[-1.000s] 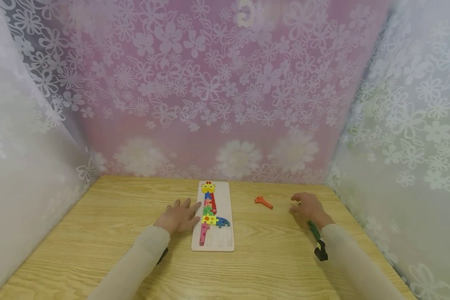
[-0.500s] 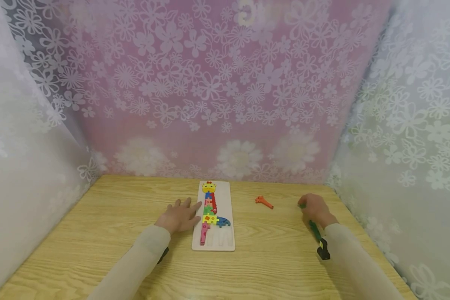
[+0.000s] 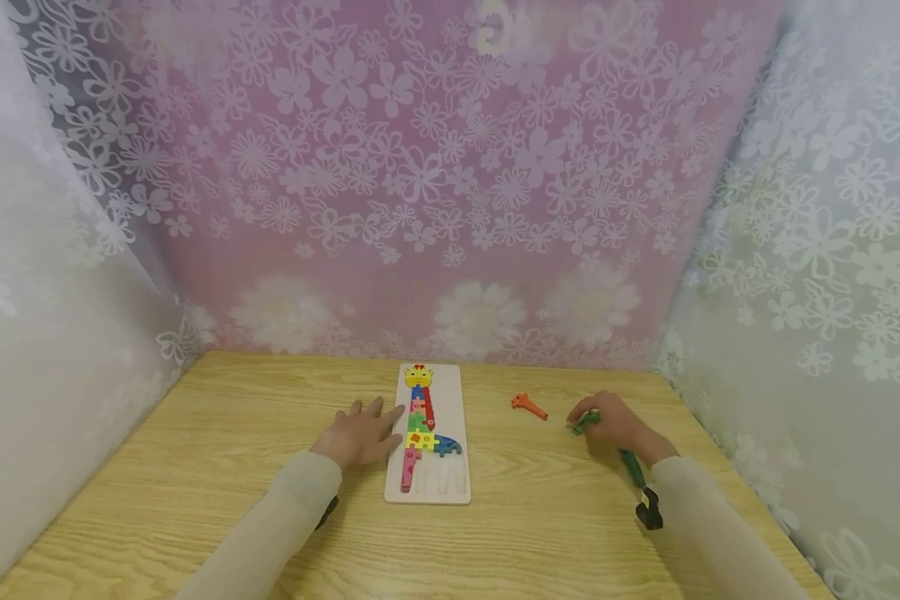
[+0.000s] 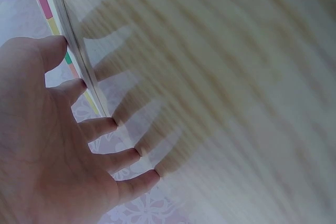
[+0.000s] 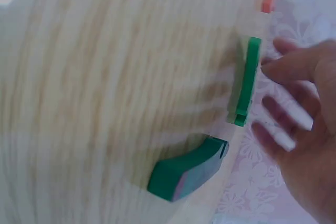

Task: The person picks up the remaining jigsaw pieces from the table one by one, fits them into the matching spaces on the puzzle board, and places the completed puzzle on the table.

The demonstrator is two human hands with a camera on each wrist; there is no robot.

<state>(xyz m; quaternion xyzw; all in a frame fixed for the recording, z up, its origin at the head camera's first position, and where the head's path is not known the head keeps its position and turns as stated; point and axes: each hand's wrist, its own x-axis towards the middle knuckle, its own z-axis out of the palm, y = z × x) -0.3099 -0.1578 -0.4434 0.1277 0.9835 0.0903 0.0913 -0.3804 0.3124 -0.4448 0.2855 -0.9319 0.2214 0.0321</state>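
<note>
A white puzzle board point(image 3: 448, 400) lies mid-table with a partly filled giraffe picture of colourful interlocking pieces. My left hand point(image 3: 360, 433) is spread flat beside it, fingers straight; in the left wrist view the thumb point(image 4: 54, 52) touches the board's edge. My right hand point(image 3: 618, 421) is over the right side of the table, its fingers loosely bent beside a slim green puzzle piece point(image 5: 248, 80). A fingertip is at the piece's edge; I see no pinch around it. A thicker green piece point(image 5: 189, 169) lies nearer, partly under the right wrist in the head view.
An orange puzzle piece point(image 3: 529, 407) lies between the board and my right hand. Pale recesses show at the board's lower right. Flowered curtains point(image 3: 450, 208) enclose the wooden table point(image 3: 217, 400) at the back and both sides.
My right hand closed over the slim green piece, then shifted left and nearer; the piece now shows beside its fingers, left of where it was half a second ago. The left hand stays put.
</note>
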